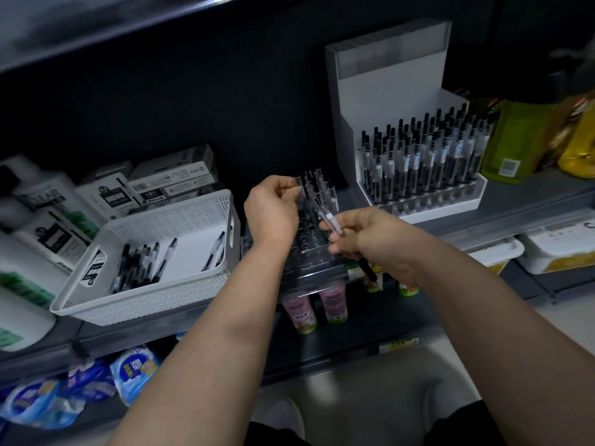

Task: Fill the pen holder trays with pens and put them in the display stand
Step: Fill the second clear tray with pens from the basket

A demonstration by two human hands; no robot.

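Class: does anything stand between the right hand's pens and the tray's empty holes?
Nothing visible: the right hand holds its pens over the clear tray, near holes empty; the left hand pinches a pen behind.

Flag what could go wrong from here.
1. Right hand grips a loose bundle of pens; one sticks out below the palm and may slip out.
2. Pen tray sits at the front edge of the shelf; the left hand pressing its pen in could tip it.
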